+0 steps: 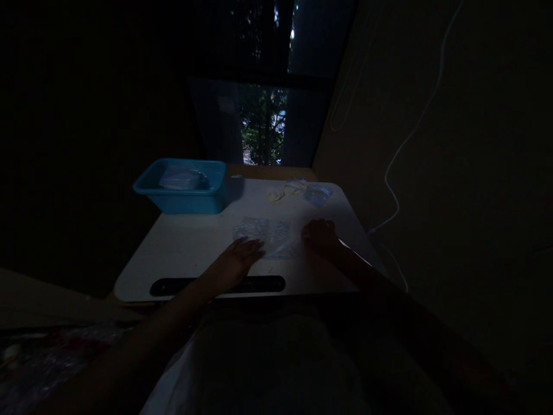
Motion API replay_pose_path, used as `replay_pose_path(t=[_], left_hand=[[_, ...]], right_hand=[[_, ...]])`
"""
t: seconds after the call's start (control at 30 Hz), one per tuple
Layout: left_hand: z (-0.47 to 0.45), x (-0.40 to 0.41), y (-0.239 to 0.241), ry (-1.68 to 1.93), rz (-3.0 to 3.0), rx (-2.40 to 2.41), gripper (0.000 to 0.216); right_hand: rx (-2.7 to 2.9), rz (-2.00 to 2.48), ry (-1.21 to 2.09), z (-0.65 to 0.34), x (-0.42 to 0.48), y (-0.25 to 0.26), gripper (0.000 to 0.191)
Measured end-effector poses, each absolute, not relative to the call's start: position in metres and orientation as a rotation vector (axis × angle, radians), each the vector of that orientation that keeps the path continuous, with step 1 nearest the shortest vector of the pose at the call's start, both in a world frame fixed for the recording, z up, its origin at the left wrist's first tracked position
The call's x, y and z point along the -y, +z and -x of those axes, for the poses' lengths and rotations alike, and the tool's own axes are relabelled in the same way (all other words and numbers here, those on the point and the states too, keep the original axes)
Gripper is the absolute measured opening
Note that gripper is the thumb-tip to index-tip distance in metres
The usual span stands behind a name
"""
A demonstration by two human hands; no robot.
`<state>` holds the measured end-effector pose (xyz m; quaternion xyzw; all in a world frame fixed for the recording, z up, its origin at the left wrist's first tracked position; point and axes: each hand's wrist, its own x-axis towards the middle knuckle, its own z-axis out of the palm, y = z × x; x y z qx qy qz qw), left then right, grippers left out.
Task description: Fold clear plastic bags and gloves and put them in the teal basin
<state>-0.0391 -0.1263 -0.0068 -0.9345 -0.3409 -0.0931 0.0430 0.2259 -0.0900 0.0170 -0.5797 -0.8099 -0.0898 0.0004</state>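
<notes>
A clear plastic bag (276, 233) lies flat and crinkled on the white tabletop (194, 242). Over its near left edge my left hand (239, 260) rests with the fingers stretched out, touching the plastic. Just beyond the bag's right side, my right hand (320, 235) is down on the table with curled fingers. Whether anything is inside that hand is hidden by the dim light. Farther back on the right lie a pale, crumpled, cloth-like thing (285, 190) and another piece of clear plastic (318, 195).
A blue plastic basin (190, 202) stands at the back left, with clear plastic packaging (181, 177) inside. A dark slot (268, 283) runs along the table's front edge. A white cable (397, 202) hangs down the right wall. Behind the table is a window (263, 124).
</notes>
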Motion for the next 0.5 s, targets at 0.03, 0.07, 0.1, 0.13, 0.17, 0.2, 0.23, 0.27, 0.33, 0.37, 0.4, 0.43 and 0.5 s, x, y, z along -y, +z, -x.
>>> replay_pose_path(t=[0.03, 0.07, 0.1, 0.13, 0.17, 0.2, 0.23, 0.27, 0.33, 0.37, 0.4, 0.43, 0.5], left_hand=[[0.037, 0.127, -0.007, -0.290, 2.858, 1.055, 0.045], [0.034, 0.128, -0.006, -0.297, 2.866, 1.063, 0.045], [0.031, 0.130, -0.006, -0.305, 2.879, 1.066, 0.046], [0.026, 0.132, -0.005, -0.311, 2.900, 1.061, 0.046], [0.020, 0.134, -0.005, -0.319, 2.927, 1.046, 0.046], [0.014, 0.137, -0.005, -0.336, 2.952, 1.029, 0.046], [0.007, 0.139, -0.005, -0.349, 2.977, 1.018, 0.046], [0.000, 0.141, -0.005, -0.367, 2.990, 1.024, 0.045], [-0.011, 0.144, -0.006, -0.384, 3.003, 1.042, 0.043], [-0.016, 0.145, -0.006, -0.387, 3.008, 1.046, 0.043], [-0.019, 0.145, -0.007, -0.388, 3.013, 1.047, 0.044], [-0.021, 0.145, -0.007, -0.388, 3.020, 1.044, 0.044], [-0.023, 0.144, -0.008, -0.381, 3.041, 1.025, 0.045]], right_hand=[[2.547, 1.813, -0.291, -0.225, 0.090, 0.017, 0.027], [2.552, 1.806, -0.302, -0.223, 0.090, 0.017, 0.027], [2.557, 1.805, -0.309, -0.222, 0.090, 0.018, 0.028], [2.556, 1.813, -0.312, -0.221, 0.090, 0.019, 0.028], [2.553, 1.822, -0.306, -0.220, 0.090, 0.020, 0.028], [2.539, 1.837, -0.291, -0.219, 0.089, 0.021, 0.027], [2.520, 1.848, -0.256, -0.219, 0.088, 0.022, 0.026], [2.499, 1.847, -0.198, -0.218, 0.088, 0.023, 0.025], [2.427, 1.821, -0.024, -0.219, 0.086, 0.024, 0.020], [2.389, 1.803, 0.063, -0.219, 0.085, 0.025, 0.019], [2.347, 1.792, 0.144, -0.220, 0.085, 0.025, 0.019], [2.304, 1.783, 0.216, -0.221, 0.084, 0.025, 0.021], [2.224, 1.759, 0.320, -0.223, 0.084, 0.025, 0.027]])
